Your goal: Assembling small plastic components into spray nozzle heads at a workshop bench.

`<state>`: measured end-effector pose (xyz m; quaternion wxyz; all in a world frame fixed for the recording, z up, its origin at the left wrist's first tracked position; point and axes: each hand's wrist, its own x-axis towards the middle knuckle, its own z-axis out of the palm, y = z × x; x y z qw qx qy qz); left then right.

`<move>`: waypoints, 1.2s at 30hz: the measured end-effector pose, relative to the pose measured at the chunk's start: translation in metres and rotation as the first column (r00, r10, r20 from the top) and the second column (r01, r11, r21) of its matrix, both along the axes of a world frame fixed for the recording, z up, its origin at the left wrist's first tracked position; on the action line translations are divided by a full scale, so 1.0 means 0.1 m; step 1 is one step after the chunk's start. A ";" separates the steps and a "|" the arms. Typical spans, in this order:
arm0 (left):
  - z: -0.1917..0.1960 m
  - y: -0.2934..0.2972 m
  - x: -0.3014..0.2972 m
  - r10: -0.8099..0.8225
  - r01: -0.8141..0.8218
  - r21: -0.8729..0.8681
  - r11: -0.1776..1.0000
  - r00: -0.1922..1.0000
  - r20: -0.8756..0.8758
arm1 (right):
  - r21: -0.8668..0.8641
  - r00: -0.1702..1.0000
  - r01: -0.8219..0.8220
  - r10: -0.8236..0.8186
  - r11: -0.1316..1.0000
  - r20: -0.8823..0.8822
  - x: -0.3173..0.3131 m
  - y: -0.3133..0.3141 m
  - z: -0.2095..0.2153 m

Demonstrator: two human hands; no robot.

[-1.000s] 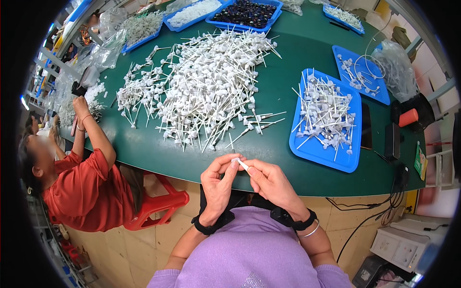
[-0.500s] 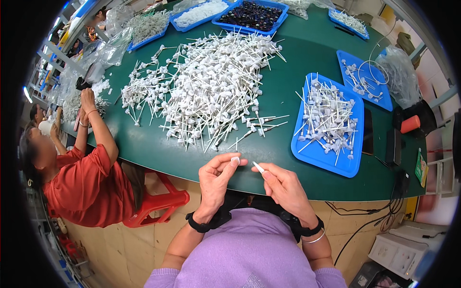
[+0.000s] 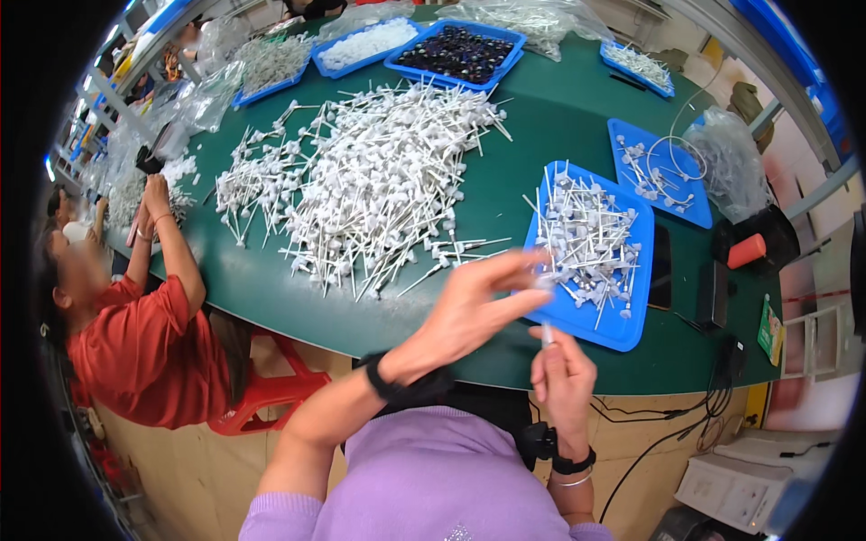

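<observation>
Left hand (image 3: pixel 469 307) blurred, reaching rightward over the left part of the near blue tray (image 3: pixel 643 261), fingers held out and thumb parted below them; a pale blurred piece (image 3: pixel 543 283) shows at the fingertips, and whether it is pinched or let go cannot be told, nor which way it points. Right hand (image 3: pixel 565 365) curled, thumb and fingers pinching one white stick (image 3: pixel 547 334). Stick location: above the green table (image 3: pixel 289 302), between the table's near edge and the near-left corner of the tray. Its long axis runs roughly at right angles to the table's near edge; visible end points away from the body, toward the tray. Sticks with white heads (image 3: pixel 591 239) fill most of that tray, axes crossed every way, too many to count. One large heap of similar sticks (image 3: pixel 379 180) covers the table left of the tray, likewise beyond counting and mixed in direction, with a looser patch on its left side. Loaded trays counted: six. Besides the near one, a second (image 3: pixel 693 207) lies past its far-right corner with a few overlapping sticks; four stand toward the table's far edge: two with thin pale sticks (image 3: pixel 275 63), one with white bits (image 3: pixel 370 45), one with dark beads (image 3: pixel 458 56). Beside the near tray's right edge, one flat black slab (image 3: pixel 661 279). Beyond the table's left part sits one co-worker in red (image 3: pixel 149 352).
</observation>
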<state>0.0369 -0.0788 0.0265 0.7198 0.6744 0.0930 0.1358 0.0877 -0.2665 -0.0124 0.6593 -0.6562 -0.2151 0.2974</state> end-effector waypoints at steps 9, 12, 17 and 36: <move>-0.24 0.72 -0.35 0.467 -0.216 0.698 0.683 0.864 -0.190 | -0.049 0.997 -0.035 0.038 0.998 0.065 0.01 -0.04 -0.11; -0.58 0.75 -0.46 0.441 -0.150 0.906 0.395 0.897 -0.043 | -0.086 0.985 -0.124 0.134 0.988 0.111 -0.02 0.12 -0.16; -0.73 0.69 -0.37 0.441 -0.075 0.957 0.279 0.895 -0.058 | -0.156 0.931 -0.202 0.239 0.967 0.275 -0.09 0.30 -0.07; -0.64 0.15 -1.21 0.374 -0.390 -0.200 0.899 0.920 -0.115 | -0.343 0.492 -0.169 0.380 0.924 0.783 -0.39 0.68 0.17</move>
